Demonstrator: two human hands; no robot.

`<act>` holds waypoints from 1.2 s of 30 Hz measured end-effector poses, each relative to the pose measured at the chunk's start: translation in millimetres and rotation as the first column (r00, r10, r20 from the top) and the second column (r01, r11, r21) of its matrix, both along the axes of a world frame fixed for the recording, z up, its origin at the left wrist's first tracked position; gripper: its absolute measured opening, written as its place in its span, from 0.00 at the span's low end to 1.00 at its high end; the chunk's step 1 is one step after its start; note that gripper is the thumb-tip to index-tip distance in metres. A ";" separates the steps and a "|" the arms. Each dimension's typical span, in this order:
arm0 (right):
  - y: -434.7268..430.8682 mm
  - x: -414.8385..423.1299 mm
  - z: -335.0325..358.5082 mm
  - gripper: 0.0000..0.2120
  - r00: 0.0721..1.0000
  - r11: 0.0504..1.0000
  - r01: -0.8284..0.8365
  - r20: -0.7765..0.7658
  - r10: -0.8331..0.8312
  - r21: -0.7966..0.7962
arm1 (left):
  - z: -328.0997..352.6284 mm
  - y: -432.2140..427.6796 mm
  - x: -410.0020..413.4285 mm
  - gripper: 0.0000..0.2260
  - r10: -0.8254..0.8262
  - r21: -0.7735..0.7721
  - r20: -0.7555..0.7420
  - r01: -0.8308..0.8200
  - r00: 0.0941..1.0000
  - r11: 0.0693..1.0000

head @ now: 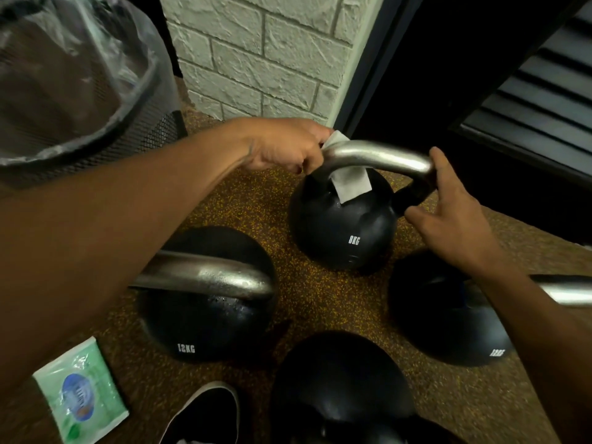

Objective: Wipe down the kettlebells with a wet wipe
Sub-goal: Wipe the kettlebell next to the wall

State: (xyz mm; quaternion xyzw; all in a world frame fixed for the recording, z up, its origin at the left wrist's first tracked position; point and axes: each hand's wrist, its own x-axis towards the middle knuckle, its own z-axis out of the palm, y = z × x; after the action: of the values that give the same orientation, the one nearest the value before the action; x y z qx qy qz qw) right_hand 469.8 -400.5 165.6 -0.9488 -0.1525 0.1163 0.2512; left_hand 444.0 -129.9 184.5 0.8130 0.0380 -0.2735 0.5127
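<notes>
At the near left edge a green packet of wipes lies flat on the speckled floor, and just right of it shows the toe of a black shoe. Right of the shoe sits the nearest kettlebell, black and partly cut off by the frame edge. Beyond it two more stand apart from each other: the left kettlebell, marked 12KG, with its steel grip partly hidden under the person's left forearm, and the right kettlebell, partly behind the right forearm.

Farther still, between those two and the wall, stands the far kettlebell, marked 8KG, upright on the floor. Both hands are on its steel handle. The left hand is curled around the handle's left bend, gripping the wet wipe against the metal — a loose white flap hangs under the bar onto the black ball. The right hand holds the handle's right bend, one finger up on the curve and the thumb reaching in toward the lower leg.

At the far left stands a mesh bin lined with a clear bag. Behind the kettlebell rises a pale brick wall, and to its right a dark slatted door.
</notes>
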 end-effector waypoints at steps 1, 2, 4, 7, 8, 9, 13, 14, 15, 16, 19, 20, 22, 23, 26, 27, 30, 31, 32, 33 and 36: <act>-1.7 0.5 -0.4 0.44 1.000 1.000 -0.003 0.003 0.003 -0.003 | 1.6 -1.5 1.6 0.25 -0.024 0.011 0.005 0.024 1.000 1.000; -3.3 1.7 -1.0 0.44 1.000 1.000 -0.007 0.006 0.007 -0.007 | 2.7 -2.2 2.2 0.26 -0.031 0.015 0.009 0.031 0.999 0.999; -4.8 4.9 -2.0 0.44 1.000 1.000 -0.018 0.012 0.018 -0.017 | 1.6 0.6 2.0 0.30 -0.027 -0.009 0.018 0.027 0.999 1.000; -5.5 5.7 -2.8 0.44 1.000 0.999 -0.028 -0.001 0.028 -0.016 | -4.1 9.3 -0.2 0.30 -0.030 -0.062 0.020 0.031 0.999 0.998; -6.2 5.8 -2.9 0.44 0.999 0.999 -0.030 -0.011 0.030 -0.014 | -3.9 10.9 -1.0 0.30 -0.045 -0.062 0.022 0.046 0.999 0.997; -7.1 5.8 -2.7 0.44 0.999 0.999 -0.030 -0.022 0.030 -0.011 | -3.4 11.3 -0.3 0.30 -0.054 -0.052 0.037 0.056 0.998 0.997; -6.4 6.8 -3.5 0.44 1.000 1.000 -0.026 -0.012 0.026 -0.012 | 2.7 5.7 10.7 0.24 -0.105 0.015 0.037 0.104 0.994 0.994; -6.1 6.6 -4.0 0.44 1.000 1.000 -0.024 -0.007 0.024 -0.015 | 4.7 2.0 13.4 0.20 -0.079 -0.026 0.024 0.079 0.997 0.997; -5.6 6.3 -3.7 0.44 1.000 1.000 -0.022 -0.003 0.022 -0.019 | 6.9 -2.6 16.2 0.13 -0.061 -0.068 0.010 0.061 0.998 0.996; -5.5 6.3 -3.5 0.44 1.000 1.000 -0.023 -0.002 0.023 -0.022 | 9.9 -7.9 18.3 0.15 -0.058 -0.093 -0.012 0.057 0.998 0.994; -4.5 5.9 1.2 0.44 0.999 0.999 -0.034 -0.022 0.033 -0.038 | 14.2 -18.0 24.1 0.40 -0.098 -0.033 -0.035 0.097 0.995 0.995; -4.1 6.6 2.4 0.43 0.999 0.998 -0.032 -0.033 0.031 -0.044 | 12.8 -19.8 27.8 0.44 -0.129 -0.029 -0.049 0.128 0.990 0.991; -4.2 6.1 3.4 0.44 0.999 0.999 -0.031 -0.044 0.029 -0.045 | 11.3 -21.4 29.0 0.50 -0.202 -0.016 -0.086 0.201 0.976 0.979; -4.0 6.1 3.4 0.44 0.999 0.999 -0.029 -0.037 0.027 -0.043 | 11.4 -19.5 29.2 0.53 -0.237 0.016 -0.081 0.239 0.968 0.971; -4.1 6.0 3.2 0.44 0.999 0.998 -0.026 -0.022 0.024 -0.063 | 14.8 -13.1 30.1 0.51 -0.211 0.138 0.012 0.208 0.977 0.968; -4.0 4.7 4.0 0.44 1.000 0.997 -0.023 -0.023 0.021 -0.069 | 17.9 -10.8 27.9 0.48 -0.183 0.171 0.052 0.172 0.982 0.970; -2.5 1.5 6.3 0.44 1.000 0.997 -0.021 -0.022 0.019 -0.076 | 25.1 -6.7 14.5 0.42 -0.075 0.228 0.092 0.052 0.993 0.972; -1.6 0.8 6.5 0.44 1.000 0.997 -0.023 -0.022 0.022 -0.075 | 27.6 -9.4 7.6 0.41 -0.041 0.263 0.093 0.015 0.995 0.965; -0.9 0.7 6.1 0.44 1.000 0.997 -0.019 -0.023 0.017 -0.074 | 30.2 -14.4 0.0 0.42 -0.007 0.318 0.095 -0.024 0.995 0.948; 0.4 1.3 6.4 0.44 1.000 0.997 -0.012 -0.023 0.010 -0.070 | 31.6 -21.5 -7.7 0.43 0.035 0.363 0.094 -0.067 0.995 0.929; 2.6 -0.1 9.9 0.45 0.999 0.997 -0.002 -0.034 -0.001 -0.074 | 29.5 -49.4 -29.2 0.41 0.251 0.184 0.039 -0.254 0.967 0.950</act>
State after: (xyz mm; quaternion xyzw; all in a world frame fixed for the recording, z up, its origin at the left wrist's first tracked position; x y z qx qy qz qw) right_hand 469.7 -397.9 175.5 -0.9553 -0.1440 0.1381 0.2182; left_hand 414.7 -179.2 214.1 0.8481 0.1630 -0.1947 0.4650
